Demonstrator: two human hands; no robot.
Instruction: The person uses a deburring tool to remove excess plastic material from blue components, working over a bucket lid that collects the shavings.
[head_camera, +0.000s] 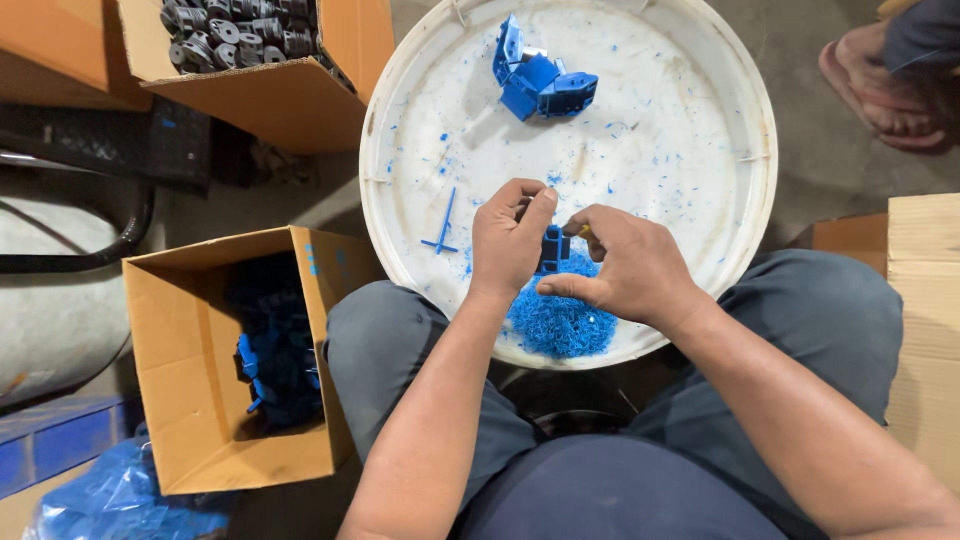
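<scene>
Head view, looking down on a seated person's lap. The left hand (510, 240) and right hand (625, 265) meet over the near part of a round white tub lid (700, 210) resting across the knees. Between them sits a small blue plastic part (552, 250), pinched from the left by thumb and curled fingers (535, 210) and steadied from the right; both hands are closed on it. A sliver of yellow shows at the right fingertips, possibly a small trimming tool, though the view is too tight to tell. Directly below the part lies a heap of blue shavings (560, 322).

The part appears to be a rigid, light moulded piece with hard edges; it should handle stiffly and not crush, and is best taken by its flat outer faces.

Further off on the lid lie a cluster of blue parts (540, 80) and a thin blue sprue (441, 228). A cardboard box (190, 400) at the left knee holds more blue pieces; another box (280, 100) holds dark grey parts (235, 30).
</scene>
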